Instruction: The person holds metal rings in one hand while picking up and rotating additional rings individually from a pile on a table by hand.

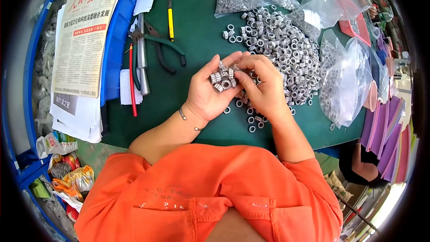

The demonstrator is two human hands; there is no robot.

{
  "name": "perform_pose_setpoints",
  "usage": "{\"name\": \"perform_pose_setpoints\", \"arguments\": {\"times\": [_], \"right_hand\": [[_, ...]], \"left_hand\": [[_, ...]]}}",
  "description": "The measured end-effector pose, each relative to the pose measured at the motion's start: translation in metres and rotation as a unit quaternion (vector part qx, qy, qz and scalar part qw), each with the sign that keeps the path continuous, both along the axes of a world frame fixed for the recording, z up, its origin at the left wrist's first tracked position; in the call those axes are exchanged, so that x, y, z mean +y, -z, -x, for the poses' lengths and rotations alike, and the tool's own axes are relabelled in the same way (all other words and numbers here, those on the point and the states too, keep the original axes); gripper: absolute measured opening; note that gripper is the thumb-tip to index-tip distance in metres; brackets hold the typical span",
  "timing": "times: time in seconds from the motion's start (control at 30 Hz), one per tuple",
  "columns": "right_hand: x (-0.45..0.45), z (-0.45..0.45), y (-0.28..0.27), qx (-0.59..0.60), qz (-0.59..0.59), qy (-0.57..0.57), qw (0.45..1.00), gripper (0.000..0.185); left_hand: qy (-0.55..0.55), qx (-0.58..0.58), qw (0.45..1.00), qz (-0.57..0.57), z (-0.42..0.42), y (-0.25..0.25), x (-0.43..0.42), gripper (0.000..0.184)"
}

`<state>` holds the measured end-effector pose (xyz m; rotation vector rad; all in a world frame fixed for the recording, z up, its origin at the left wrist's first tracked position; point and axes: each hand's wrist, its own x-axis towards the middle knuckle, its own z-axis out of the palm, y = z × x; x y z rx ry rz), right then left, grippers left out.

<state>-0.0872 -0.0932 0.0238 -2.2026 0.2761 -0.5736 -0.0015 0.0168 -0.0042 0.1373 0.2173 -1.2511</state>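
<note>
My left hand [206, 92] is cupped palm up, holding several small toothed metal rings [224, 77] on its palm and fingers. My right hand [267, 85] is beside it, its thumb and fingers closed in a pinch over the left fingertips. What sits in that pinch is too hidden to make out. Just beyond and right of my hands lies a large heap of the same silvery rings [286, 47]. A few loose rings [252, 128] are scattered below the right hand on the green tabletop [197, 22].
To the left are pliers [163, 40], a yellow-handled tool [170, 22], a red pen-like stick [132, 80] and a newspaper [85, 36] over a blue bin [117, 40]. Bags of rings [345, 80] and a pink scoop-like tray [354, 20] lie right. Another person's arm [363, 163] shows at right.
</note>
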Motion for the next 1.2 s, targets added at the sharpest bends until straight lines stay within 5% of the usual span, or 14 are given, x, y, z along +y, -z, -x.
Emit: {"name": "perform_pose_setpoints", "arguments": {"times": [0.07, 0.13, 0.2, 0.3, 0.47, 0.7, 1.2], "right_hand": [[0.002, 0.001, -0.003, 0.001, -0.112, 0.057, 0.992, 0.018], [-0.005, 0.002, -0.003, -0.033, 0.015, 0.033, 0.999, 0.035], [-0.014, 0.005, 0.012, -0.038, 0.029, -0.001, 0.999, 0.028], [-0.010, 0.010, 0.011, -0.035, -0.399, 0.082, 0.913, 0.010], [-0.022, 0.020, 0.009, -0.061, -0.580, 0.088, 0.808, 0.025], [-0.021, 0.026, 0.008, -0.051, -0.664, 0.033, 0.745, 0.016], [-0.014, 0.025, 0.006, -0.107, -0.706, 0.018, 0.700, 0.018]], "left_hand": [[-0.002, 0.008, 1.000, 0.001, 0.000, 0.000, -0.001, 0.046], [-0.005, 0.015, 1.000, 0.000, 0.000, 0.001, -0.001, 0.046], [-0.021, 0.017, 1.000, -0.007, 0.000, 0.002, -0.002, 0.048], [-0.029, 0.020, 0.999, 0.000, -0.002, 0.001, 0.001, 0.048], [-0.042, 0.017, 0.999, 0.011, -0.003, 0.000, 0.000, 0.048], [-0.049, 0.022, 0.998, 0.014, -0.002, 0.002, -0.001, 0.047], [-0.043, 0.032, 0.998, 0.022, 0.000, 0.000, 0.000, 0.046]]}}
